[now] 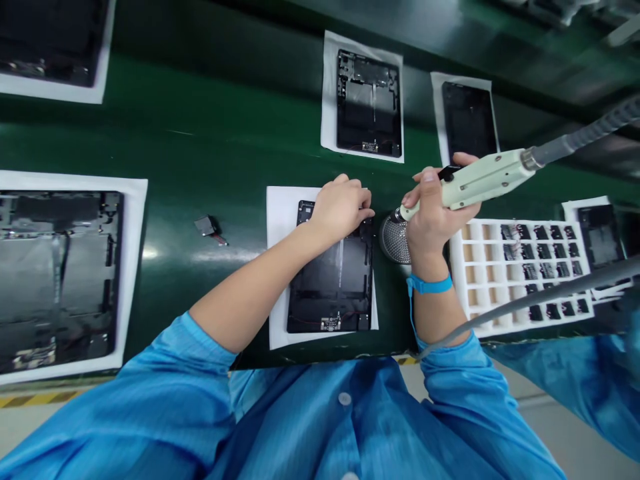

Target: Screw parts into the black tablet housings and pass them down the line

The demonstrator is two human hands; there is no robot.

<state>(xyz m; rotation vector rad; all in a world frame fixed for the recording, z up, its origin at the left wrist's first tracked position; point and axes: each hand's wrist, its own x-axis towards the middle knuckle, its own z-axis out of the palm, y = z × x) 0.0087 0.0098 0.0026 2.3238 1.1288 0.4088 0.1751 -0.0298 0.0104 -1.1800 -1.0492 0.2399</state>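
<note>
While the right hand [431,223] is wrapped round a pale-green plastic tool [487,181], the black rectangular device shell [320,287] lies beneath the nearer left hand [336,210] (fingers bent, any hold hidden), long axis running away from the body

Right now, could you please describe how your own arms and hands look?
Shiny blue sleeves with fine lines end on both forearms. The left hand and right hand wear no gloves. A bright blue band with a thin blue cord is on the right wrist.
</note>
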